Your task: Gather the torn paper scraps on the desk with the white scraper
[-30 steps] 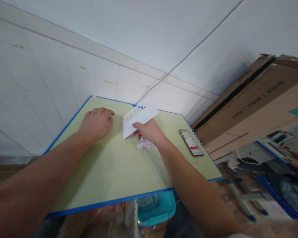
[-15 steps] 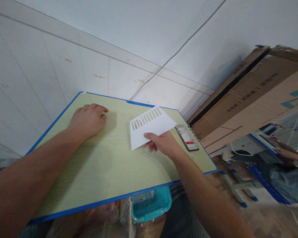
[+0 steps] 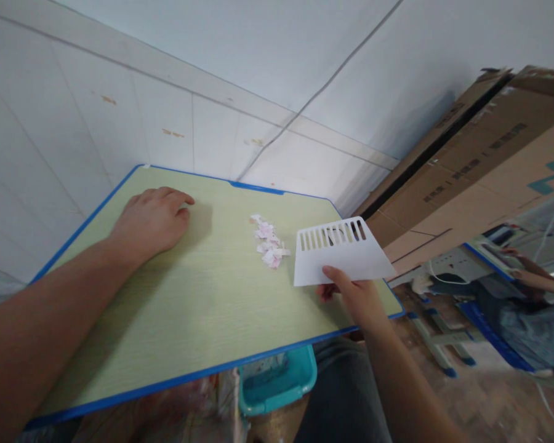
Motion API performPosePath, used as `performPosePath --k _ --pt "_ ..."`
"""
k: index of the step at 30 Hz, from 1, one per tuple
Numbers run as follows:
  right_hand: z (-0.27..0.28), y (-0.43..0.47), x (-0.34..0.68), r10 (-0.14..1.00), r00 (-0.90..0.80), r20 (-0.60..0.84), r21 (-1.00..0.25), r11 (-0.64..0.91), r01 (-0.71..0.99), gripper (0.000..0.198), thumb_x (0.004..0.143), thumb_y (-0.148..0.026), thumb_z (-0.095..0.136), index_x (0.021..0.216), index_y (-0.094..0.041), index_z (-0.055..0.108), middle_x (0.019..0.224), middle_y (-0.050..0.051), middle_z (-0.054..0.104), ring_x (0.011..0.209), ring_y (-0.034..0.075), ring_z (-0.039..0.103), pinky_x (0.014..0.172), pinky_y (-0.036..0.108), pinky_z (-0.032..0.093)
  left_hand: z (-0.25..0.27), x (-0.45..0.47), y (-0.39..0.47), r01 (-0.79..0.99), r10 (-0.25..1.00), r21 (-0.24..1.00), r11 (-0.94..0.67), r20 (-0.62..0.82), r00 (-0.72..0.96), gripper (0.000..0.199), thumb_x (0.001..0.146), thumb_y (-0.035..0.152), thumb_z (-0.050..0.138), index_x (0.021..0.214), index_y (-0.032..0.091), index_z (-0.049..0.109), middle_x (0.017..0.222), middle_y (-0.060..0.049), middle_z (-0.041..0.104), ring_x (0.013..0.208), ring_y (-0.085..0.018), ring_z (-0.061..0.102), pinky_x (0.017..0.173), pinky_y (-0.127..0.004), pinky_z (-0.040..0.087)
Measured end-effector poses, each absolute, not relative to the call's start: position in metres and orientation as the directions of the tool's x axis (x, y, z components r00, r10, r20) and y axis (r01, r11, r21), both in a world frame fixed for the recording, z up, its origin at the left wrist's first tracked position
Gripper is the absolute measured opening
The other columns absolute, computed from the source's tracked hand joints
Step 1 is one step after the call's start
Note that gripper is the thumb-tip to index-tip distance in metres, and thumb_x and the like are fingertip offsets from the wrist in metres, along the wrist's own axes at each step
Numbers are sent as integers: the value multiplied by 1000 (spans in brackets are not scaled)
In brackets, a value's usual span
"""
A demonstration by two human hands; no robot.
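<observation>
My right hand [image 3: 351,294] grips a flat white slotted card [image 3: 344,261] by its lower edge, thumb on top and fingers curled under. A row of narrow slots runs along the card's far side. It is held above the right part of the desk [image 3: 198,320]. Left of the card, a small heap of torn white and pinkish paper scraps [image 3: 270,243] lies on the desktop. My left hand [image 3: 154,221] rests palm down on the left side, fingers loosely bent, thumb apart from the index finger, holding nothing.
A teal plastic basket [image 3: 277,384] is below the desk's front edge. Large cardboard boxes [image 3: 480,147] lean against the wall at the right. A cable [image 3: 314,98] runs down the wall. At far right, another person's arm [image 3: 535,271] is over a second desk.
My right hand has moved the slotted card to the right, uncovering the paper scraps and hiding the phone. My left hand stays on the desk; the view has shifted slightly.
</observation>
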State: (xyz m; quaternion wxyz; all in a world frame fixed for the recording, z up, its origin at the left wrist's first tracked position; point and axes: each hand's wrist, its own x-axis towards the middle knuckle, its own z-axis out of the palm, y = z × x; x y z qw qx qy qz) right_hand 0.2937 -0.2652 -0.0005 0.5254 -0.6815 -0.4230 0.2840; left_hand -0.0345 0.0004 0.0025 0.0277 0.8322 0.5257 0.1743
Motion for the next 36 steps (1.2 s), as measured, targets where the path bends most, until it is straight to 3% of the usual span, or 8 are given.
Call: performPosePath --k 6,9,14,20,27,31,36 --pt "-12 -286 282 851 515 101 -930 -102 353 41 105 -56 82 74 -31 78 71 6 82 66 28 76 73 42 70 2 -32 0 870 883 212 -445 268 386 67 113 33 31 156 14 79 170 -21 70 161 -41 62 142 -60 44" --pt "-15 -287 277 857 503 114 -919 -102 381 41 107 -57 82 74 -31 77 72 6 82 66 28 76 73 42 70 3 -32 -3 873 886 218 -437 269 377 66 114 34 32 156 15 79 169 -19 71 160 -40 61 143 -60 44" --pt "-18 -289 255 879 466 101 -924 -90 371 42 109 -55 79 76 -29 80 75 7 83 66 27 77 72 39 69 6 -31 -7 862 885 241 -447 262 386 69 113 32 30 156 9 78 168 -25 71 160 -43 61 141 -63 44" --pt "-16 -283 233 901 421 103 -945 -44 325 39 109 -50 77 76 -29 79 74 6 83 67 26 78 75 38 70 3 -31 -4 850 879 260 -458 278 389 63 113 31 36 154 12 80 168 -22 72 159 -42 61 141 -65 44" --pt "-13 -294 222 849 506 153 -915 -72 397 43 111 -45 74 71 -30 76 72 5 82 68 26 79 80 39 71 6 -28 -10 841 870 259 -475 284 404 61 115 29 37 156 11 79 169 -22 70 163 -41 60 143 -62 43" --pt "-13 -304 207 818 562 119 -938 -93 335 34 108 -47 82 81 -29 82 76 6 85 68 27 80 73 39 72 4 -27 -8 828 859 268 -492 304 412 60 116 31 38 155 11 79 167 -22 71 163 -42 60 142 -64 43" --pt "-10 -308 193 806 574 144 -952 -45 302 40 110 -52 83 79 -26 83 72 4 85 63 25 80 67 36 71 -2 -26 -3 825 860 281 -490 313 404 55 114 32 44 152 18 82 164 -17 72 160 -38 61 142 -59 43"
